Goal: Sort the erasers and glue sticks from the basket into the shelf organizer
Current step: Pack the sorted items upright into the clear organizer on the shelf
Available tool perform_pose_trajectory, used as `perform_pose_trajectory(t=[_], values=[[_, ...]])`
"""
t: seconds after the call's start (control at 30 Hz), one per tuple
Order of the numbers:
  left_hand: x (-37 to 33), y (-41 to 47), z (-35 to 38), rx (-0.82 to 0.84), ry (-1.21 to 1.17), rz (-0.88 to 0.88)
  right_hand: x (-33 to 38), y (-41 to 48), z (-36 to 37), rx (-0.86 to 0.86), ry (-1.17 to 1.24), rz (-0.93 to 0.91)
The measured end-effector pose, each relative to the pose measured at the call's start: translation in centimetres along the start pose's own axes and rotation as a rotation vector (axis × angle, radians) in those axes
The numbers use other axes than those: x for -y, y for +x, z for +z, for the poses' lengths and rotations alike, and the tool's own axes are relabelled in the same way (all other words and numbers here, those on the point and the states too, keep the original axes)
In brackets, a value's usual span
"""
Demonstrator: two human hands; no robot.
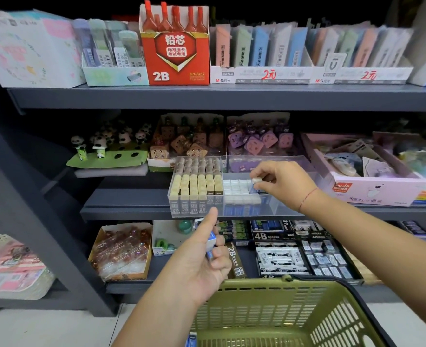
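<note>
The right arm is stretched forward with the wrist bent down, and a small eraser (256, 180) is pinched at the fingertips of the right grip (279, 182). The left grip (204, 249) is held lower and nearer, thumb pointed up, fingers curled round a blue-and-white eraser (211, 242).

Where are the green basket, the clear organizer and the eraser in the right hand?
green basket (257, 284): head view, back rim.
clear organizer (274, 207): head view, front wall.
eraser (256, 180): head view, white top.
</note>
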State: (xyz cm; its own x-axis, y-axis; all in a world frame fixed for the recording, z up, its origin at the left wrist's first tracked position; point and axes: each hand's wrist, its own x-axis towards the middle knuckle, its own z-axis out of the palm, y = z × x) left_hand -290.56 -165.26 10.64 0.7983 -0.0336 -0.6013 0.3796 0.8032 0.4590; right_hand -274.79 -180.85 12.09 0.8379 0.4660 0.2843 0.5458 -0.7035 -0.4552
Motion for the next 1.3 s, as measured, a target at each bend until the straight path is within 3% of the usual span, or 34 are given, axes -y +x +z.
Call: perform_pose_trajectory(t=[0.2, 0.6, 0.73, 1.0, 1.1, 1.17, 1.3], values=[[0.0, 0.1, -0.1, -0.001, 0.011, -0.011, -0.5, 0.8, -0.8, 0.070, 0.163, 0.063], [0.0, -0.1, -0.1, -0.005, 0.006, -0.008, 0.4, 0.4, 0.4, 0.026, -0.111, 0.027], [0.1, -0.1, -0.1, -0.004, 0.007, -0.004, 0.1, 0.0, 0.1, 0.047, -0.103, 0.026], [0.3, -0.2, 0.0, -0.018, 0.039, 0.003, -0.1, 0.0, 0.5, 0.267, -0.072, 0.011], [0.5, -0.1, 0.0, -0.016, 0.123, 0.039, 0.8, -0.7, 0.5, 0.189, -0.070, -0.010], [0.6, -0.2, 0.1, 0.015, 0.193, 0.054, 2.5, -2.0, 0.8, 0.129, 0.096, -0.060], [0.7, -0.3, 0.2, 0.095, 0.275, 0.050, 5.6, -4.1, 1.6, 0.484, 0.668, 0.043]])
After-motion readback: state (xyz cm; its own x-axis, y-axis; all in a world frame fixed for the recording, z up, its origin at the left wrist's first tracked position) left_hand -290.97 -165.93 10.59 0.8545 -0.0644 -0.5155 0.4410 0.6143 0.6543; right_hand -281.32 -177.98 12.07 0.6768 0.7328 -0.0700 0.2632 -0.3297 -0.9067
